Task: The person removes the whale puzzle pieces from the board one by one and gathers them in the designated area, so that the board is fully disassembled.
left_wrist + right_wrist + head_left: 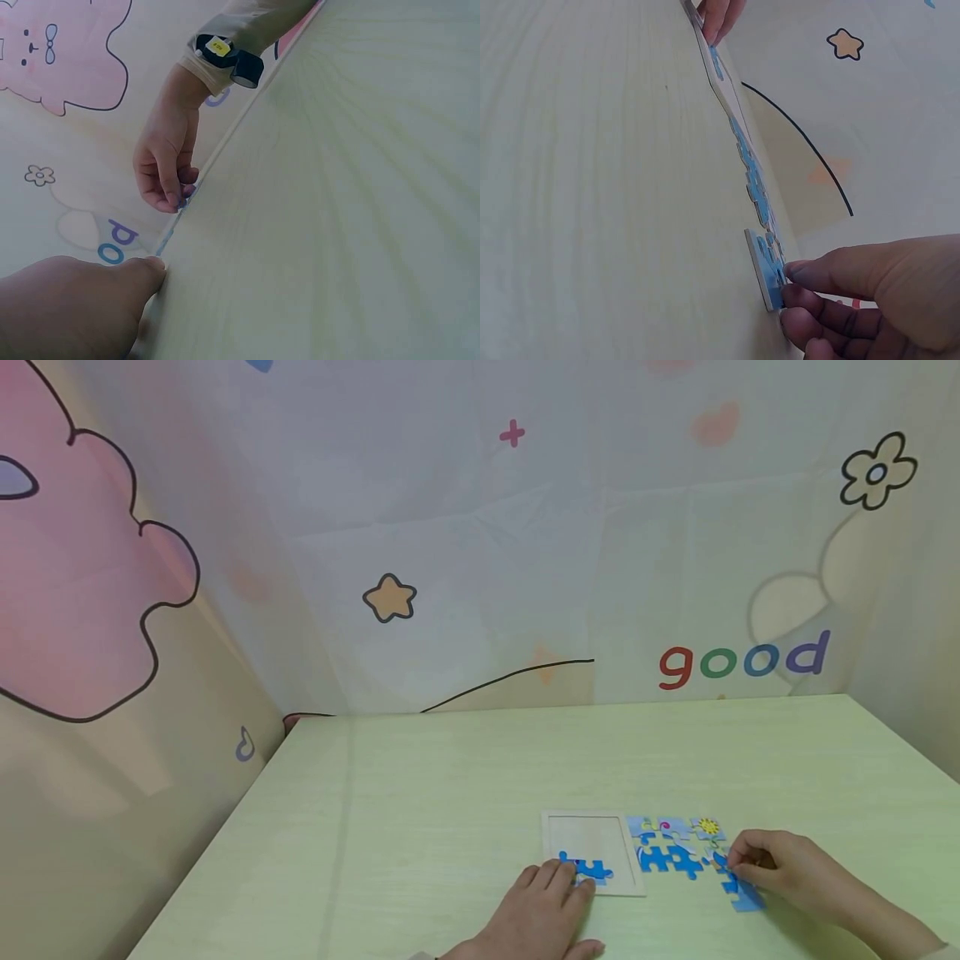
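Note:
A white square puzzle frame [636, 881] lies on the table, with blue jigsaw pieces [596, 870] along its near edge. My left hand [542, 906] rests over the frame's near left corner, fingertips touching those pieces. Right of the frame lies a cluster of loose pieces [678, 858], blue with a yellow sun and a pink curl. At the cluster's right end my right hand [783, 868] pinches a puzzle piece [720, 860] between thumb and forefinger; the fingers partly cover it. A blue corner piece [747, 897] lies just below these fingertips. In the right wrist view, the thumb [832, 270] is at the pieces.
The pale green tabletop [420, 810] stretches away to the left and behind the frame. A printed cloth backdrop [480, 568] with a star, a flower and the word "good" hangs along the back and sides of the table.

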The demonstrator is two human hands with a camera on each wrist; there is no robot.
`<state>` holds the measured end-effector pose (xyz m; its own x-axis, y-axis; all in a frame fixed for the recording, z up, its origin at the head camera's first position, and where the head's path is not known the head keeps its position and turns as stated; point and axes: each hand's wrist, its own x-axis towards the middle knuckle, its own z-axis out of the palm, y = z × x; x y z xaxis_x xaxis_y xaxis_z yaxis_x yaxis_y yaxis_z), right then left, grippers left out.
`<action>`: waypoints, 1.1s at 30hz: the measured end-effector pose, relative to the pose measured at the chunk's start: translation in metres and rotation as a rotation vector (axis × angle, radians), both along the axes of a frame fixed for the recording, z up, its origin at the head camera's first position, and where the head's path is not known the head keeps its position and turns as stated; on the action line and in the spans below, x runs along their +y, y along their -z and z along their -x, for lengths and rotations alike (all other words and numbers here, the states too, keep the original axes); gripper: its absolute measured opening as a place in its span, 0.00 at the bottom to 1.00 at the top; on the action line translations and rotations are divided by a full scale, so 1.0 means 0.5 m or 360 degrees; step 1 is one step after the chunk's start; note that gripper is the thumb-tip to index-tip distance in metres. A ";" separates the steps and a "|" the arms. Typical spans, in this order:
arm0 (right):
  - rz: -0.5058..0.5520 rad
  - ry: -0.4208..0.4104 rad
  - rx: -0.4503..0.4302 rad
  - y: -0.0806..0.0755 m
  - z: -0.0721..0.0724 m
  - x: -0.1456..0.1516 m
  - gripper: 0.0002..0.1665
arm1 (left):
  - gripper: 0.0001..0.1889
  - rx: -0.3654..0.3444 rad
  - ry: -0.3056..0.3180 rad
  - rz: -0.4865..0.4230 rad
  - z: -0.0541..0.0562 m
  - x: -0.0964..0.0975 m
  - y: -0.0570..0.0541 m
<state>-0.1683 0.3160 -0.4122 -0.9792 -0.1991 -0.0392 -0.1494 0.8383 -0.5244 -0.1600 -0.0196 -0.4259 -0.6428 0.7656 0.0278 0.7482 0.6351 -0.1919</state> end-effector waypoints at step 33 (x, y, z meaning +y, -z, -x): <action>0.0216 -0.0061 0.0198 -0.071 0.018 -0.106 0.02 | 0.35 0.0003 0.0023 0.0023 -0.002 -0.001 -0.006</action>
